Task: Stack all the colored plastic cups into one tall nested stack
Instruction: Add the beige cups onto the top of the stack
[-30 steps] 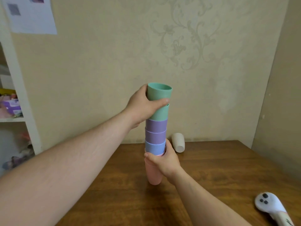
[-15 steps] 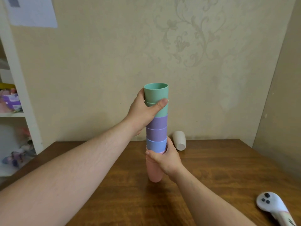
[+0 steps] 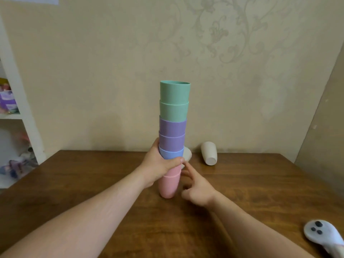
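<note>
A tall nested stack of cups (image 3: 173, 127) stands on the wooden table (image 3: 242, 192): two green on top, two purple, one blue, pink at the bottom. My left hand (image 3: 158, 166) wraps around the stack where blue meets pink. Just right of the pink cups, my right hand (image 3: 197, 189) is off the stack with its fingers apart and holds nothing. A cream cup (image 3: 209, 153) lies on its side near the wall. Another cream cup (image 3: 187, 155) peeks out from behind the stack.
A white controller (image 3: 322, 237) with dark buttons lies at the table's front right corner. A white shelf unit (image 3: 22, 116) with toys stands to the left. Walls close the table in at the back and on the right.
My left hand slid down from the green cups at the top to the blue and pink part. My right hand let go of the lower stack and drew back to the right.
</note>
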